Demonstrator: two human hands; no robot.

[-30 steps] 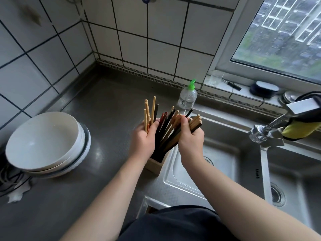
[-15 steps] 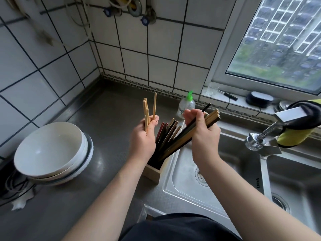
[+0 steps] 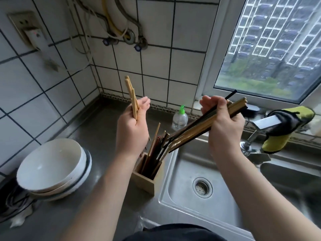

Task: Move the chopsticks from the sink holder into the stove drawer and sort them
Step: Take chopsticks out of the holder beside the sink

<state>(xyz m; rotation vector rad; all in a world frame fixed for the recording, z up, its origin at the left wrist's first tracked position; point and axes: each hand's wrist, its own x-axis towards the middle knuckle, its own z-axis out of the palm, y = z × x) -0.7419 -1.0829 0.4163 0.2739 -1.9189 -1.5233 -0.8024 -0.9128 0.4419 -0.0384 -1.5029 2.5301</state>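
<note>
**Both Hands Held Chopsticks Above the Wooden Holder**

The left hand (image 3: pixel 132 129) was raised over the steel counter (image 3: pixel 97 131). Its fingers were curled round a few pale bamboo chopsticks (image 3: pixel 131 94). These stood nearly upright, leaning slightly left, with their ends rising well above the thumb.

The right hand (image 3: pixel 224 126) was closed in a fist round a bundle of dark and tan chopsticks (image 3: pixel 191 132). The bundle ran on a slant. Its upper ends pointed toward the window (image 3: pixel 271 49), and its lower ends hung over the edge where the counter met the sink. They were just beside the tops of the sticks below, but whether they touched could not be told.

The wooden holder (image 3: pixel 147 180) stood on the counter at the left edge of the sink basin (image 3: pixel 231 204), between the two forearms. Several loose chopsticks (image 3: pixel 157 146), red, dark and one pale, stood in it and leaned to the right.

Left of the holder, a stack of white bowls (image 3: pixel 50 164) sat on the counter. A clear soap bottle (image 3: pixel 180 119) with a green pump stood at the back, near the tiled wall (image 3: pixel 156 70). At the right, the faucet (image 3: pixel 262 122) had a yellow and black cloth (image 3: pixel 291 124) draped over it. Pipes and valves (image 3: pixel 125 39) were fixed to the wall above, and a wall socket (image 3: pixel 29 30) sat on the left-hand wall.
</note>
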